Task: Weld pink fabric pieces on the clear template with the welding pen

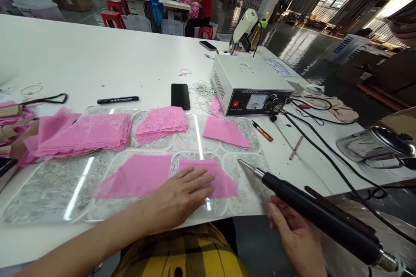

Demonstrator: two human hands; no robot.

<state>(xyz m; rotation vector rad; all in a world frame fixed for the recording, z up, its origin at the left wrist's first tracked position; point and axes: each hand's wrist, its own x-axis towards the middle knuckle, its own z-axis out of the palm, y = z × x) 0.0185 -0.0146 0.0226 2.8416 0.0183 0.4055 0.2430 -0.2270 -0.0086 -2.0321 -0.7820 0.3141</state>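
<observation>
My left hand (182,194) lies flat, fingers spread, on a pink fabric piece (224,179) on the clear patterned mat (48,190). Another pink fabric piece (136,177) sits just left of it. My right hand (294,233) holds a black pen-shaped tool (312,212) with a metal tip pointing up-left, just right of the fabric. Two stacks of pink lace, a larger stack (87,134) and a smaller stack (160,123), and a single pink piece (224,132) lie further back on the mat.
A white control box (250,82) with a dial stands behind the mat, cables running right. A black phone (180,95), a black marker (117,100), orange snips (262,131) and white elastic loops (203,91) lie nearby. A person in red sits at a far sewing table (203,2).
</observation>
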